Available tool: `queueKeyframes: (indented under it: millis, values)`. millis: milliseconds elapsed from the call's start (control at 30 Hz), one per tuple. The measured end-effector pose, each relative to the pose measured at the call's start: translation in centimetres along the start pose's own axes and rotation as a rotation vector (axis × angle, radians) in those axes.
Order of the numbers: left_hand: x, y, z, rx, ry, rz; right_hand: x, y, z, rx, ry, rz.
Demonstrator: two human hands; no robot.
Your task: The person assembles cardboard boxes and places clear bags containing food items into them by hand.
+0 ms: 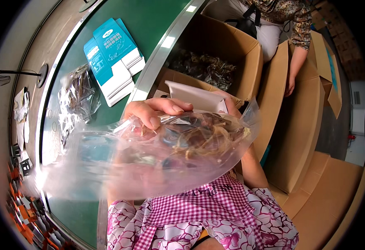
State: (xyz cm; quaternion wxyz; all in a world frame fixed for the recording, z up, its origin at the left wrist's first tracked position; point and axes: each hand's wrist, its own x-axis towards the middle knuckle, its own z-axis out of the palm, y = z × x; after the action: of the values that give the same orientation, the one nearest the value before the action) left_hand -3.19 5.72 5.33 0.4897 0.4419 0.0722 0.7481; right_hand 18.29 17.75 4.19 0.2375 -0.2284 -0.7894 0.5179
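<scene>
My left hand (157, 111) grips a clear plastic bag (201, 137) by its upper side, the thumb and fingers pressed on the film. Dried, root-like brown and yellowish pieces lie in the bag, mostly towards its right end; its left end hangs flat and looks blurred. Behind the bag, my right hand (231, 104) holds an open white carton (195, 95), its inside facing up. The bag hides most of the carton and part of the right hand. On the green table, flat teal-and-white cartons (113, 47) lie stacked beside another clear bag of dried pieces (77, 93).
A metal rail (152, 59) edges the green table (157, 15). Beyond it, a large cardboard box (245, 59) holds many bagged dried pieces (213, 68). A co-worker's hand (290, 86) reaches into another tall box (304, 103) at the right. Cardboard flaps (332, 187) spread at lower right.
</scene>
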Motion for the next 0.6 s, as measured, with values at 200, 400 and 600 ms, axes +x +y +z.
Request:
queueKeyframes:
  millis: [200,400,600]
  values:
    - [-0.2,0.0,-1.5,0.084,0.007,-0.04,-0.5,2.0,0.4,0.036,0.008,0.005]
    - [-1.3,2.4,0.1,0.507,0.077,-0.192,-0.1,1.2,-0.3,0.265,-0.054,0.242]
    - [-0.6,3.7,-0.2,0.884,-0.012,-0.32,0.2,0.5,0.1,0.13,-0.105,0.073]
